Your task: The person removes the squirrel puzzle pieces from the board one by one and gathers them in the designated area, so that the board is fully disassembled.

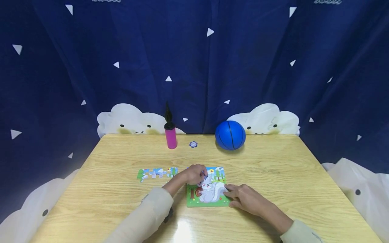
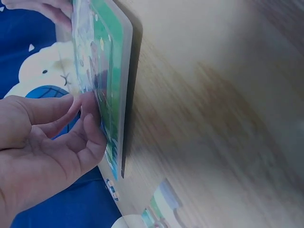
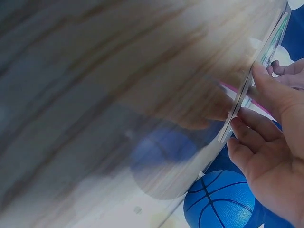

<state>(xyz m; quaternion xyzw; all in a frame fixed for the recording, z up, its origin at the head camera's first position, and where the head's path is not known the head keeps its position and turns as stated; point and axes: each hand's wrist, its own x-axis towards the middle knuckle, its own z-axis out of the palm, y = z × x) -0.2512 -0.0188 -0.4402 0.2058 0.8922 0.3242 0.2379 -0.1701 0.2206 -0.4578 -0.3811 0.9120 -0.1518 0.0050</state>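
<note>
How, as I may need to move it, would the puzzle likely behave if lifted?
The puzzle is probably stiff: its edge looks straight. It seems light for its size, being thin. Tilting might spill parts, since loose pieces lie nearby.

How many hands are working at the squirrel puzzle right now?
2: the left hand is over the upper-left part of the squirrel puzzle; the right hand touches its right edge. Neither is hidden.

Beyond and left of the left hand [image 1: 195, 174] stands a black-topped pink cylinder [image 1: 171, 137]; straight beyond that hand lies a blue-and-white chip [image 1: 193, 144]. Past the right hand [image 1: 244, 198], a blue ball [image 1: 230, 135] rests before a navy curtain [image 1: 188, 54].
</note>
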